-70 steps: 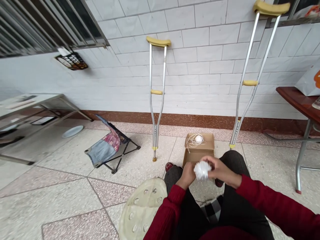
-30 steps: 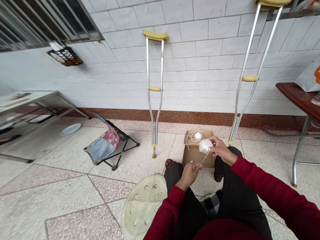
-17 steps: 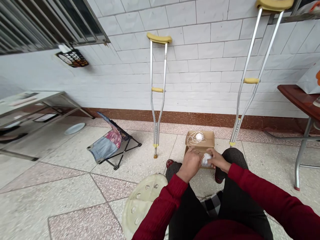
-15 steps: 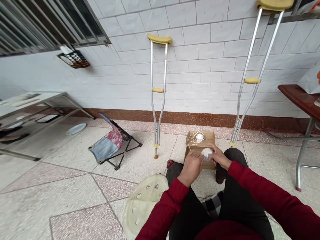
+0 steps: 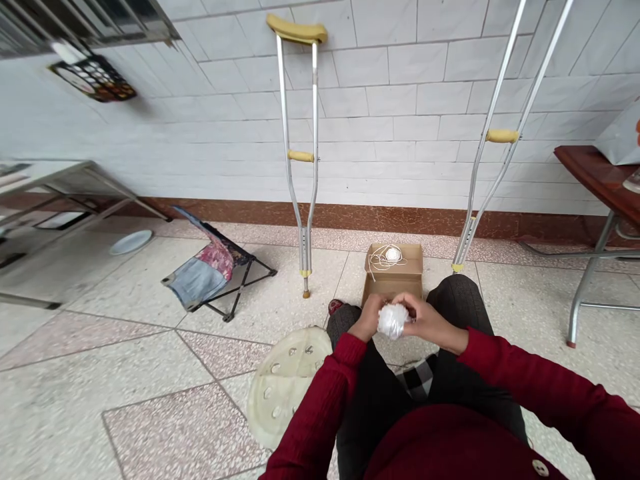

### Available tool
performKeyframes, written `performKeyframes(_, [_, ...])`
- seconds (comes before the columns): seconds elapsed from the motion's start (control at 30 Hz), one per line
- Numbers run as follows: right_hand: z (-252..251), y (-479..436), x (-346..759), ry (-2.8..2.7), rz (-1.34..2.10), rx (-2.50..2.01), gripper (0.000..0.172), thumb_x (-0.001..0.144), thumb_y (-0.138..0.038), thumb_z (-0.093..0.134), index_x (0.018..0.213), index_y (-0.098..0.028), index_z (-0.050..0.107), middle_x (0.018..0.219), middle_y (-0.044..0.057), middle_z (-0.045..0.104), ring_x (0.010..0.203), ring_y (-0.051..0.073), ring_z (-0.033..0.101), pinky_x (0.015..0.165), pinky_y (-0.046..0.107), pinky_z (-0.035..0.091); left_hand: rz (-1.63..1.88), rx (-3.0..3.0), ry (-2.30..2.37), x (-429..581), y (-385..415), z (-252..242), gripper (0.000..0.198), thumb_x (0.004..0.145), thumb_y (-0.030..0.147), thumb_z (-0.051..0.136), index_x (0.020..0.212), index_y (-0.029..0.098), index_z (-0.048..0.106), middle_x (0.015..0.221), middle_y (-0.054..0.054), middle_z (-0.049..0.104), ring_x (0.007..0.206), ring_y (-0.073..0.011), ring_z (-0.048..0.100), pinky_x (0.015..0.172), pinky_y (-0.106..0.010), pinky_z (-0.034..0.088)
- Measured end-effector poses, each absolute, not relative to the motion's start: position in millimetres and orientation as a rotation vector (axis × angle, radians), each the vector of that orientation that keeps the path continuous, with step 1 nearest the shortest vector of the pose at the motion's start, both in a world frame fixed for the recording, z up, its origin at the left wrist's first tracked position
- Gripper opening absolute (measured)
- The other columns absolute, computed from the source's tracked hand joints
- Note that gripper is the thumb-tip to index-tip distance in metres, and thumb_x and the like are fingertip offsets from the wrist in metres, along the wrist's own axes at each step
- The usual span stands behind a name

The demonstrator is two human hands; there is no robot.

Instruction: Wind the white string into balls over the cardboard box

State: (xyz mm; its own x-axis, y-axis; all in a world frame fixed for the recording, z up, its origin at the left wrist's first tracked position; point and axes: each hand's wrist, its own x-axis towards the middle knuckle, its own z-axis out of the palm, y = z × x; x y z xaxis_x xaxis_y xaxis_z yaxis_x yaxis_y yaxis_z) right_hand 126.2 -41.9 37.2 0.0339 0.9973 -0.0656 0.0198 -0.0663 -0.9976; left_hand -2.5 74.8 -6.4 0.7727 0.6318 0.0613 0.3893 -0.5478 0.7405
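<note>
Over my knees I hold a small white ball of string [image 5: 391, 321]. My right hand [image 5: 425, 323] is wrapped round its right side. My left hand [image 5: 367, 317] pinches at its left side, fingers closed; the strand itself is too thin to make out. Just beyond my hands an open cardboard box [image 5: 393, 281] stands on the floor, with a loose coil of white string and a small white spool [image 5: 392, 255] inside it.
Two aluminium crutches [image 5: 299, 143] [image 5: 493, 137] lean on the tiled wall. A folded camp stool [image 5: 213, 272] lies to the left, a pale plastic stool seat [image 5: 285, 383] by my left leg. A red-topped table [image 5: 597, 183] stands at right, a metal bench [image 5: 60, 183] at left.
My hands drew apart with a strand stretched between them, then came back together on the ball. They now sit lower and nearer to my knees. The view has tilted down.
</note>
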Motion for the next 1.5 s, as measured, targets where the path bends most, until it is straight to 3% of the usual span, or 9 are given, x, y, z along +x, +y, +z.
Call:
performKeyframes(0.2, [4, -30, 142, -0.889, 1.350, -1.453, 0.044, 0.055, -0.017, 0.071, 0.095, -0.021, 0.052, 0.079, -0.002, 0.055, 0.058, 0.010, 0.049, 0.046, 0.021, 0.041, 0.375, 2.738, 0.741, -4, 94, 51, 0.022, 0.089, 0.017, 0.050, 0.075, 0.016, 0.067, 0.073, -0.005, 0.067, 0.073, -0.0161, 0.059, 0.092, -0.032, 0.040])
performKeyframes(0.37, [20, 21, 168, -0.716, 1.174, -1.374, 0.048, 0.052, -0.020, 0.070, 0.095, -0.021, 0.049, 0.086, -0.001, 0.055, 0.064, 0.012, 0.055, 0.046, 0.022, 0.046, 0.518, 2.892, 0.807, 3, 62, 79, 0.027, 0.094, 0.019, 0.041, 0.081, 0.015, 0.064, 0.075, -0.006, 0.065, 0.074, -0.0187, 0.058, 0.089, -0.035, 0.041])
performKeyframes(0.57, [50, 34, 181, -0.639, 1.112, -1.300, 0.043, 0.057, -0.021, 0.065, 0.096, -0.022, 0.047, 0.090, 0.000, 0.057, 0.067, 0.013, 0.057, 0.053, 0.023, 0.048, 0.492, 2.804, 0.769, 9, 27, 56, 0.026, 0.094, 0.020, 0.042, 0.083, 0.015, 0.065, 0.076, -0.006, 0.065, 0.076, -0.0189, 0.059, 0.078, -0.032, 0.043])
performKeyframes(0.7, [76, -3, 177, -0.966, 1.148, -1.210, 0.044, 0.058, -0.018, 0.070, 0.098, -0.022, 0.054, 0.095, 0.000, 0.061, 0.082, 0.016, 0.057, 0.066, 0.024, 0.045, 0.403, 2.489, 0.895, -3, 36, 18, 0.030, 0.094, 0.022, 0.044, 0.076, 0.015, 0.067, 0.071, -0.003, 0.066, 0.067, -0.0151, 0.060, 0.062, -0.023, 0.040])
performKeyframes(0.8, [72, -36, 165, -1.178, 1.202, -1.237, 0.046, 0.055, -0.016, 0.076, 0.097, -0.022, 0.056, 0.092, -0.001, 0.061, 0.085, 0.017, 0.056, 0.072, 0.026, 0.042, 0.381, 2.413, 0.949, -10, 51, 6, 0.028, 0.091, 0.017, 0.046, 0.073, 0.014, 0.067, 0.070, -0.004, 0.067, 0.066, -0.0150, 0.060, 0.061, -0.023, 0.039])
performKeyframes(0.93, [28, -56, 146, -1.353, 1.255, -1.365, 0.045, 0.051, -0.015, 0.079, 0.090, -0.021, 0.056, 0.078, -0.005, 0.057, 0.069, 0.013, 0.050, 0.062, 0.022, 0.036, 0.472, 2.655, 0.837, -6, 66, 25, 0.024, 0.091, 0.017, 0.047, 0.080, 0.016, 0.068, 0.077, -0.006, 0.068, 0.077, -0.0175, 0.061, 0.077, -0.028, 0.042])
performKeyframes(1.07, [-8, -34, 147, -1.311, 1.097, -1.681, 0.042, 0.049, -0.021, 0.080, 0.083, -0.020, 0.056, 0.065, -0.007, 0.053, 0.061, 0.012, 0.046, 0.055, 0.022, 0.031, 0.386, 2.935, 0.679, 5, 64, 49, 0.021, 0.088, 0.014, 0.050, 0.073, 0.016, 0.065, 0.073, -0.006, 0.066, 0.076, -0.0187, 0.060, 0.093, -0.036, 0.039])
performKeyframes(1.3, [-3, 16, 180, -0.882, 0.944, -1.661, 0.036, 0.048, -0.019, 0.075, 0.077, -0.019, 0.054, 0.066, -0.004, 0.056, 0.061, 0.013, 0.050, 0.053, 0.022, 0.035, 0.536, 2.750, 0.867, -4, 34, 46, 0.025, 0.094, 0.023, 0.044, 0.084, 0.017, 0.066, 0.074, -0.006, 0.066, 0.073, -0.0185, 0.060, 0.077, -0.031, 0.043])
performKeyframes(1.5, [55, 19, 178, -0.734, 1.051, -1.379, 0.039, 0.051, -0.023, 0.070, 0.085, -0.019, 0.052, 0.072, -0.003, 0.058, 0.057, 0.012, 0.049, 0.045, 0.021, 0.034, 0.645, 2.430, 0.844, -6, 26, 27, 0.031, 0.096, 0.027, 0.042, 0.078, 0.017, 0.066, 0.074, -0.003, 0.066, 0.075, -0.0161, 0.060, 0.074, -0.027, 0.044])
